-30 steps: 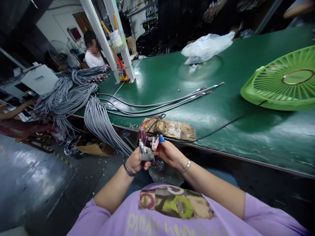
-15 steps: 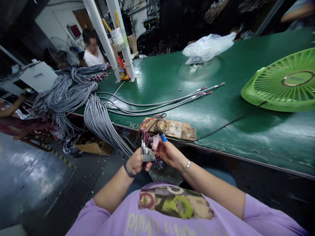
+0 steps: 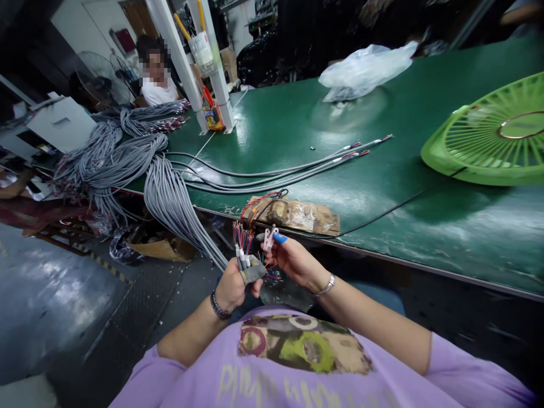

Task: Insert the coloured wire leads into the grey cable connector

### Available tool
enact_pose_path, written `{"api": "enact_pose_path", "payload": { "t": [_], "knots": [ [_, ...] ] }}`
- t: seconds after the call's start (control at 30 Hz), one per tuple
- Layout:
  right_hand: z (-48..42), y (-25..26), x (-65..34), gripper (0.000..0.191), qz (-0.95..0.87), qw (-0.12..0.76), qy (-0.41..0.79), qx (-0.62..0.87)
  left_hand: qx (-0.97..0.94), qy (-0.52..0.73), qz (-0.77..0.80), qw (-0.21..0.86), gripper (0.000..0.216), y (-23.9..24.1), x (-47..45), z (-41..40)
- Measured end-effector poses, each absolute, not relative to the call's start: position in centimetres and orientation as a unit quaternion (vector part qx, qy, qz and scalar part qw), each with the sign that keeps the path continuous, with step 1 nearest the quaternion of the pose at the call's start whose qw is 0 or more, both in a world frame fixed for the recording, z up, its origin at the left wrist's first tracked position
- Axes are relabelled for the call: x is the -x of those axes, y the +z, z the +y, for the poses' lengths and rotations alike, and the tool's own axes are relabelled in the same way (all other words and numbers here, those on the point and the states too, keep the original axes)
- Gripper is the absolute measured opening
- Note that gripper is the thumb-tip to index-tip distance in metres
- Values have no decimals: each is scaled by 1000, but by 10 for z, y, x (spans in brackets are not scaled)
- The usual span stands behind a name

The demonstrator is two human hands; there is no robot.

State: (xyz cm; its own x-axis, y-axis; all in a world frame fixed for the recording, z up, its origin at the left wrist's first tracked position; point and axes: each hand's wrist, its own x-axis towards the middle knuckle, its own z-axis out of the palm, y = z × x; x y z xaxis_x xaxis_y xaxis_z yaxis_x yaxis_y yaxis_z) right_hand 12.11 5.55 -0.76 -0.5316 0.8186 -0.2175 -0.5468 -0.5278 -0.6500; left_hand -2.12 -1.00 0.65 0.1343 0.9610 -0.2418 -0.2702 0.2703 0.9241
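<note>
My left hand (image 3: 232, 286) is closed round a grey cable end (image 3: 254, 273) whose coloured wires (image 3: 238, 233) fan upward, some tipped with white sleeves. My right hand (image 3: 293, 262) pinches a small pale connector (image 3: 268, 238) beside those wires; a blue cap covers one fingertip. Both hands are held close together in front of the green table's near edge (image 3: 382, 258), above my lap.
A taped wooden block (image 3: 297, 215) with red wires lies at the table edge. Several grey cables (image 3: 272, 173) stretch across the green top; a big grey bundle (image 3: 127, 164) hangs off the left. A green fan grille (image 3: 488, 141), a plastic bag (image 3: 365, 71) and a seated person (image 3: 155, 76) are beyond.
Both hands have stayed together and shifted slightly; the right hand's connector has moved a little closer to the wire ends. The view has tilted a bit.
</note>
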Motion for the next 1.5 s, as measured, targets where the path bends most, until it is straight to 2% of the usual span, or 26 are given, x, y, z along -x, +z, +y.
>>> {"api": "enact_pose_path", "payload": {
  "t": [0.1, 0.33, 0.53, 0.8, 1.03, 1.2, 1.5],
  "knots": [
    [58, -9, -119, 36, -246, 407, 839, 263, -371, 469, 463, 654, 32, 8, 22, -6],
    [60, -12, -114, 31, -205, 433, 832, 279, -356, 452, 485, 658, 39, 8, 17, 2],
    [58, -9, -113, 39, -225, 434, 829, 270, -352, 448, 488, 661, 37, 6, 14, 6],
    [58, -7, -119, 47, -227, 384, 857, 258, -367, 461, 494, 639, 35, 7, 17, -6],
    [60, -7, -122, 29, -243, 416, 838, 256, -336, 520, 503, 603, 30, 5, 15, -16],
    [61, -9, -121, 34, -248, 418, 835, 258, -319, 537, 502, 598, 29, 7, 9, -10],
    [63, -12, -116, 27, -206, 441, 831, 267, -329, 529, 509, 595, 29, 3, 5, -2]
  ]
}}
